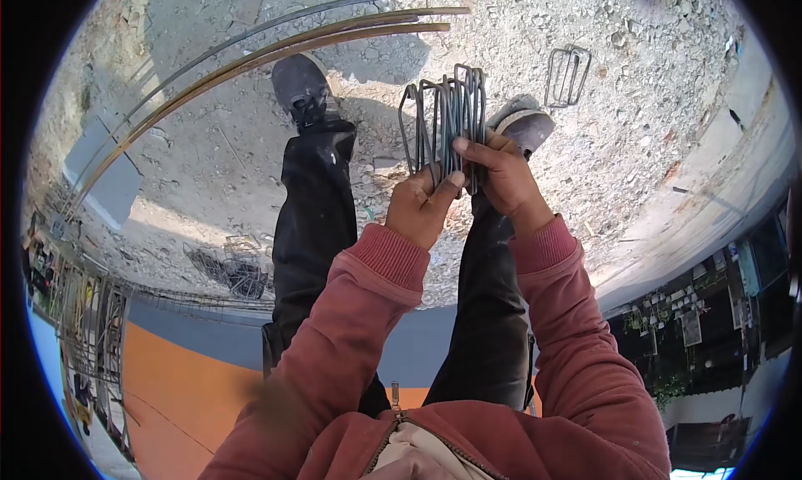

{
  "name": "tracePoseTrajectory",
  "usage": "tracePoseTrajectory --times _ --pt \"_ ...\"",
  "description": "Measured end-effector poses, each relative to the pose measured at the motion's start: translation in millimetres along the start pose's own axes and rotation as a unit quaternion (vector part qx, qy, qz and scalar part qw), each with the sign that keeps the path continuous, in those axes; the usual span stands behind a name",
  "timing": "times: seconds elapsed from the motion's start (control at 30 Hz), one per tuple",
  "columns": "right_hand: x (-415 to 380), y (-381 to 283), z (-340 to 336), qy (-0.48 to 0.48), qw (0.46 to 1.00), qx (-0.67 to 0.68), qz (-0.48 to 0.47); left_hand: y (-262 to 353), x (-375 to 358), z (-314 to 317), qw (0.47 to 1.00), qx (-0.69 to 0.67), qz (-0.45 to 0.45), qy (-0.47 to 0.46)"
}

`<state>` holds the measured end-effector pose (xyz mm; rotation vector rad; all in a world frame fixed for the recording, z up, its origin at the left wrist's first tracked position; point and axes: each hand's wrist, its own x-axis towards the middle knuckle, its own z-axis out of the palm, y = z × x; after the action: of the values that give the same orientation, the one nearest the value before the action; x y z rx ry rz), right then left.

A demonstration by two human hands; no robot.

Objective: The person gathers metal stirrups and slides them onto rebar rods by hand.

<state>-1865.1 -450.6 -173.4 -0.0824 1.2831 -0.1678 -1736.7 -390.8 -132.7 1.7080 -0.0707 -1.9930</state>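
A bundle of bent metal wire loops (447, 112) is held up between both hands, above the rubble ground. My left hand (419, 206) is closed around the lower left part of the bundle, its thumb pressed near the bottom. On the right side, my right hand (505, 175) grips the loops with its thumb across the wires; some of its fingers are hidden behind them. The loops are narrow rectangles, with those at the left spread slightly apart. Separate wire loops (569, 76) lie on the ground to the right.
Long curved metal bars (276, 50) reach across the upper left. My shoes (302, 87) stand on rough gravel (376, 129). A grey flat board (104, 171) lies at the left, and tangled wire (238, 271) at the lower left.
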Motion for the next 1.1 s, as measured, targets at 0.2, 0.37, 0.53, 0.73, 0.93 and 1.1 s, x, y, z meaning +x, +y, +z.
tracePoseTrajectory --times 0.2,0.37,0.53,0.73,0.93,1.1 --pt "-15.8 -8.8 14.3 -0.019 0.996 0.084 0.028 7.4 -9.6 -2.3 0.921 0.375 0.107 -0.007" --pt "-23.4 4.8 11.5 0.054 0.994 0.092 0.022 7.8 -14.0 1.6 0.827 0.501 0.253 -0.02" --pt "-54.1 -9.9 13.4 0.168 0.984 -0.016 -0.06 34.5 -8.3 -14.5 0.994 0.077 0.072 0.037" --pt "-116.6 -29.8 24.2 0.041 0.987 -0.151 -0.035 14.3 -7.6 -0.6 0.953 -0.237 -0.081 -0.17" --pt "-150.2 -29.7 36.9 0.088 0.99 -0.105 -0.026 24.8 -19.7 16.7 0.968 -0.138 0.011 -0.211" --pt "-199.3 -43.5 58.7 0.078 0.99 -0.089 -0.082 56.7 -56.3 25.7 0.951 -0.18 0.002 -0.25"
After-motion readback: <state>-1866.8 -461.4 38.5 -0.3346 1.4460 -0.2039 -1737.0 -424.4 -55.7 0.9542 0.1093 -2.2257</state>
